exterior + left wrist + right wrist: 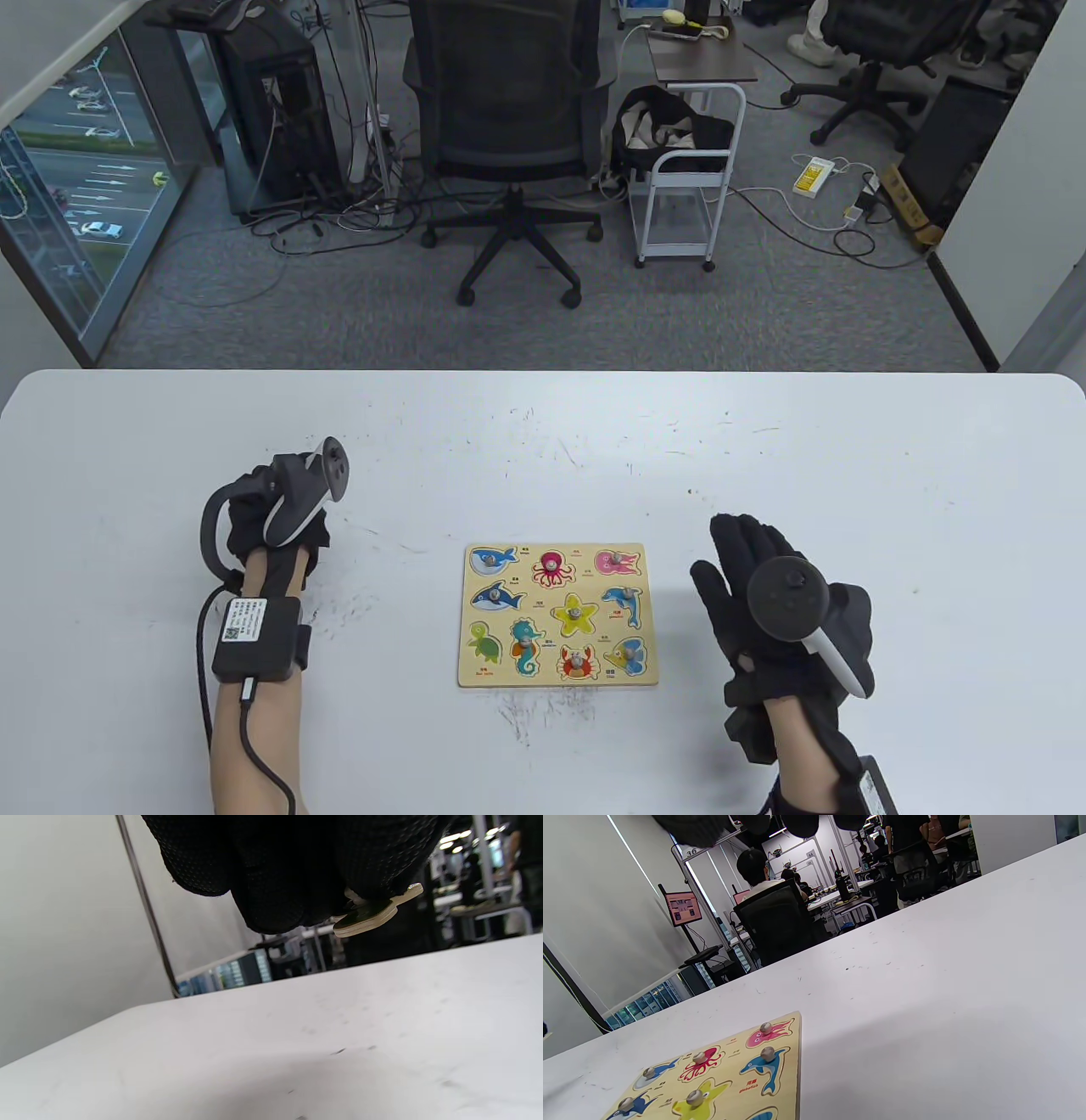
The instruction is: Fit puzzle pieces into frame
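Observation:
The wooden puzzle frame (pixel 553 679) lies flat at the table's middle front, with sea-animal pieces with knobs sitting in it; the turtle spot (pixel 484 643) shows no knob. The frame's near corner shows in the right wrist view (pixel 794 1069). My left hand (pixel 280 531) is curled, well left of the frame. In the left wrist view its fingers (pixel 288 878) pinch a thin wooden puzzle piece (pixel 373 914) with a dark green face, held above the table. My right hand (pixel 738 560) is spread flat and holds nothing, just right of the frame.
The white table (pixel 543 458) carries dark scuff marks. Beyond its far edge stand an office chair (pixel 509 110), a white cart (pixel 687 170) and computer gear on the floor.

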A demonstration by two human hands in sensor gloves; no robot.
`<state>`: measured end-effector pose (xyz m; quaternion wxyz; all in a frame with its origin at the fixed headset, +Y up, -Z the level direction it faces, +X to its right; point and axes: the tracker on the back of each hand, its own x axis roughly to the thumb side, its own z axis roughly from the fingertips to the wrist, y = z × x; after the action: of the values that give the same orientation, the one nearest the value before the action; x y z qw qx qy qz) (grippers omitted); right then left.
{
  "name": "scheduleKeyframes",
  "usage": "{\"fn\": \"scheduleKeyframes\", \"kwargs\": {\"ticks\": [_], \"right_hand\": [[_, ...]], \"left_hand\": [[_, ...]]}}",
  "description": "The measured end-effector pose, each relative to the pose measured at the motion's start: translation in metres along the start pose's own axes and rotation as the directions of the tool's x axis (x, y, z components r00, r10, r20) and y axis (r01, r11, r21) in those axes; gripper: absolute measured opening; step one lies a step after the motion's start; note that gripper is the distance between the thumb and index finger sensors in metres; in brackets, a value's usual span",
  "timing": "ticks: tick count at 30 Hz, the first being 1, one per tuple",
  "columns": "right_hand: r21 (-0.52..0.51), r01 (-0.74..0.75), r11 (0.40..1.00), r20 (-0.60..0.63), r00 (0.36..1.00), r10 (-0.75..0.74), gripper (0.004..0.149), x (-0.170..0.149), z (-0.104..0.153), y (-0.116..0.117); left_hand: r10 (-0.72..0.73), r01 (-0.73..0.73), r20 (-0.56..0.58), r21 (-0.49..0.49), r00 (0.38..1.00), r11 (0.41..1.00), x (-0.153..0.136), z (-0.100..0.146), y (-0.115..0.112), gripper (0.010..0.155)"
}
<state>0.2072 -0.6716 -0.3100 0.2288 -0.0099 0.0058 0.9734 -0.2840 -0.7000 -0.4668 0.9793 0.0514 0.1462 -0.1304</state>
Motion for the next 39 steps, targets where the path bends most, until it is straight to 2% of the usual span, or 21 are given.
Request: {"fn": "scheduleKeyframes", "kwargs": {"ticks": [2,6,11,16,24,27,30,33,37,39], "right_hand": [[-0.003,0.0,1.0,0.006,1.0,0.0,0.064,0.0,0.0,0.0],[-0.001,-0.018,1.0,0.025,1.0,0.018,0.064,0.004,0.001,0.001],[-0.013,-0.004,1.0,0.065,0.998,0.005,0.064,0.008,0.004,-0.001],[0.005,0.035,0.999,0.112,0.993,-0.035,0.064,0.013,0.007,-0.001],[0.148,0.167,0.975,0.195,0.961,-0.195,0.065,0.024,0.005,0.011],[0.256,0.278,0.926,0.206,0.92,-0.334,0.065,0.025,0.002,0.018],[0.36,0.384,0.85,0.188,0.863,-0.469,0.066,0.024,-0.002,0.026],[0.434,0.438,0.787,0.167,0.82,-0.548,0.067,0.024,-0.007,0.034],[0.546,0.53,0.649,0.099,0.728,-0.678,0.067,0.024,-0.01,0.046],[0.568,0.534,0.626,0.076,0.723,-0.687,0.066,0.025,-0.011,0.049]], "left_hand": [[0.07,-0.071,0.059,0.019,0.996,0.997,0.014,0.014,0.018,0.044],[0.253,-0.256,0.141,-0.003,0.957,0.967,0.037,0.039,0.035,0.044],[0.309,-0.329,0.254,0.038,0.917,0.944,0.066,0.08,0.053,0.044],[0.449,-0.485,0.39,-0.007,0.804,0.874,0.091,0.128,0.072,0.044],[0.494,-0.58,0.538,-0.012,0.683,0.815,0.119,0.184,0.098,0.044],[0.481,-0.589,0.592,-0.013,0.647,0.808,0.13,0.2,0.104,0.044],[0.43,-0.573,0.626,0.032,0.65,0.819,0.134,0.211,0.11,0.044],[0.397,-0.571,0.667,0.051,0.631,0.82,0.136,0.22,0.113,0.044],[0.383,-0.566,0.706,0.031,0.596,0.824,0.137,0.226,0.112,0.046],[0.391,-0.573,0.711,0.02,0.584,0.819,0.137,0.226,0.111,0.046]]}}
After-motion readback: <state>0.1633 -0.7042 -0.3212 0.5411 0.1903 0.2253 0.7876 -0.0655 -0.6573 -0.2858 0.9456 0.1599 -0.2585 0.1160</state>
